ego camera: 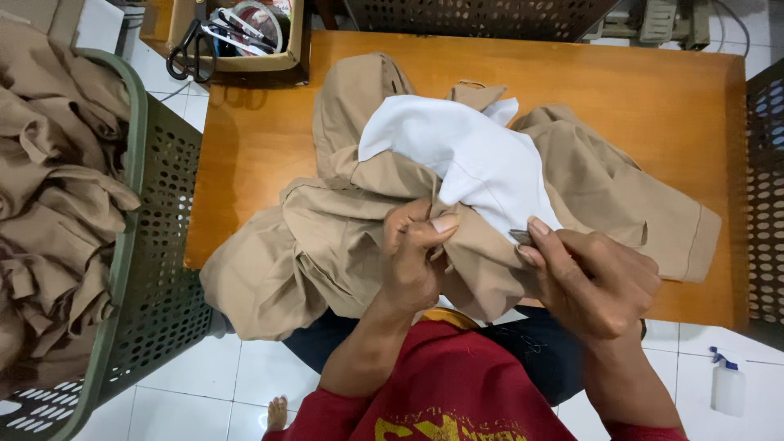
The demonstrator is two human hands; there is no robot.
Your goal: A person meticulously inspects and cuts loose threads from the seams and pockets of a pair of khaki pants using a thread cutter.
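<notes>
Khaki cotton garment fabric [327, 245], bunched in folds with a white lining panel [465, 159] turned outward, is spread over the orange wooden worktop [637, 90] and hangs off its near edge toward the lap. The left hand [412, 261] is closed on a fold of the khaki cloth, thumb pressed against the fingers so that a seam edge is pinched and lifted; a thin loose thread appears to rise just above that grip. The right hand [592, 282] is clamped on a small grey metal tool [521, 238], probably a thread snipper, whose tip is held just beside the left grip, touching or nearly touching the edge of the white lining.

As far as can be judged, trimming is being done at one seam only; whether the rest of the garment has been gone over cannot be told.

Well to the left of the left grip, a green perforated plastic basket [155, 245] is piled with more khaki garments [57, 188]. Beyond both grips, at the far left corner of the worktop, black-handled scissors [192, 57] lie in a cardboard box [269, 61]. Below and to the right of the right grip, a white spray bottle with a blue trigger [727, 384] stands on the tiled floor [204, 384].
</notes>
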